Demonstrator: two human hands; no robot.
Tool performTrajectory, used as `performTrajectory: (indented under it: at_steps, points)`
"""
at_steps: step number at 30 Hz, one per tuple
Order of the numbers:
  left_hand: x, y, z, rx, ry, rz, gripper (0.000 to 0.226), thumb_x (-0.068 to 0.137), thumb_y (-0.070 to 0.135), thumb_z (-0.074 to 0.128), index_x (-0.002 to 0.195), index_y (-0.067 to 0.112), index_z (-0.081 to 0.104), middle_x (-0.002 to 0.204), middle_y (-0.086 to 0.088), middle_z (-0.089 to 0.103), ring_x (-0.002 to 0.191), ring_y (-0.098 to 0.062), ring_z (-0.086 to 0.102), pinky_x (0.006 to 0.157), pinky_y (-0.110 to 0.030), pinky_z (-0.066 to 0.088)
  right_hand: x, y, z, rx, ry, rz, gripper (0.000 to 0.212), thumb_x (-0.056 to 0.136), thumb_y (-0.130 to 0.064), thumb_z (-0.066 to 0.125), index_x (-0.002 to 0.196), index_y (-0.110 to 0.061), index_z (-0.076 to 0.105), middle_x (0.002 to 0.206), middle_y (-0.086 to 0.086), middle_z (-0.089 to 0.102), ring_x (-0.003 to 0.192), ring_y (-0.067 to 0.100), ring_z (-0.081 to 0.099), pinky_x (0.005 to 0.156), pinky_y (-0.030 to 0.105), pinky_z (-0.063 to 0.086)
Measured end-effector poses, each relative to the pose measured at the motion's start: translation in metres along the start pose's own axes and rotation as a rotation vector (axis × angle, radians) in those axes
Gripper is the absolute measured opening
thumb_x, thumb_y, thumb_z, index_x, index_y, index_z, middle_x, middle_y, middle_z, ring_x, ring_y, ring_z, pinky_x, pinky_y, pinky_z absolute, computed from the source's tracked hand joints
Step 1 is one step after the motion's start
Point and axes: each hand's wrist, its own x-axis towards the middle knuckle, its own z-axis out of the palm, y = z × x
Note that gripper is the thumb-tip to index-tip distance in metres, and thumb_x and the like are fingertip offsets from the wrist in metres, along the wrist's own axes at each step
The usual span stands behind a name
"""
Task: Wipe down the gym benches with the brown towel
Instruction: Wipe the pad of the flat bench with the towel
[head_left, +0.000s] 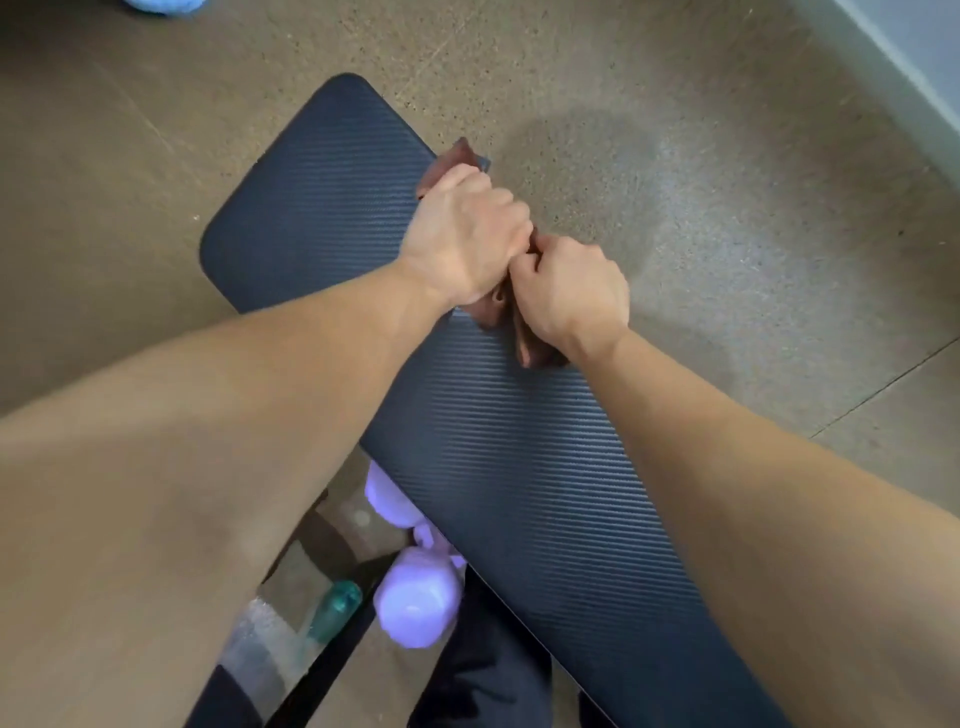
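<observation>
A dark ribbed gym bench pad (332, 171) runs diagonally from the upper left to the lower right. The brown towel (451, 162) lies bunched along the pad's right edge, mostly covered by both hands. My left hand (462, 234) grips the towel's far part with curled fingers. Just beside it, my right hand (569, 296) grips the towel's near part, and a fold of cloth shows under its wrist. The two hands touch each other at the knuckles.
A purple dumbbell (415, 597) and a green bottle (336, 610) lie on the floor under the bench, by its dark frame (332, 670). Speckled brown floor (727, 182) surrounds the bench. A pale wall base (904, 57) runs at the upper right. A blue object (161, 4) peeks in at the top left.
</observation>
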Motion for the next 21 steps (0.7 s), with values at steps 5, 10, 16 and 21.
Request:
performTrajectory:
  at_steps: [5,10,16,21]
  points:
    - [-0.022,0.063,0.0,-0.141,0.052,-0.123,0.035,0.098,0.026,0.036,0.086,0.014,0.066,0.085,-0.005,0.066,0.093,-0.03,0.059,0.113,-0.042,0.033,-0.047,0.053,-0.001,0.028,0.056,-0.044,0.032,0.096,-0.041,0.038,0.1,-0.02,0.062,0.108,0.014,0.069,0.1,0.04,0.062,0.076,0.041,0.043]
    - [-0.043,0.162,-0.015,-0.244,0.041,-0.033,0.029,0.097,0.029,0.04,0.09,0.016,0.065,0.089,-0.004,0.065,0.094,-0.03,0.058,0.112,-0.044,0.033,-0.115,0.131,-0.003,-0.047,0.117,0.013,0.029,0.093,-0.043,0.042,0.094,-0.021,0.061,0.097,0.008,0.068,0.09,0.037,0.065,0.069,0.04,0.049]
    - [-0.038,0.17,-0.017,-0.291,0.07,0.189,0.026,0.096,0.03,0.048,0.082,0.016,0.065,0.08,-0.004,0.066,0.08,-0.028,0.06,0.086,-0.042,0.046,-0.129,0.133,-0.006,-0.11,0.131,0.142,0.028,0.092,-0.034,0.044,0.09,-0.013,0.063,0.097,0.013,0.069,0.092,0.038,0.064,0.071,0.041,0.05]
    - [-0.005,0.063,-0.013,-0.131,-0.024,0.249,0.037,0.098,0.035,0.04,0.081,0.015,0.067,0.081,-0.006,0.07,0.081,-0.031,0.064,0.077,-0.041,0.045,-0.063,0.068,-0.007,-0.022,-0.009,0.062,0.038,0.097,-0.038,0.035,0.115,-0.019,0.063,0.116,0.015,0.068,0.109,0.037,0.062,0.083,0.04,0.047]
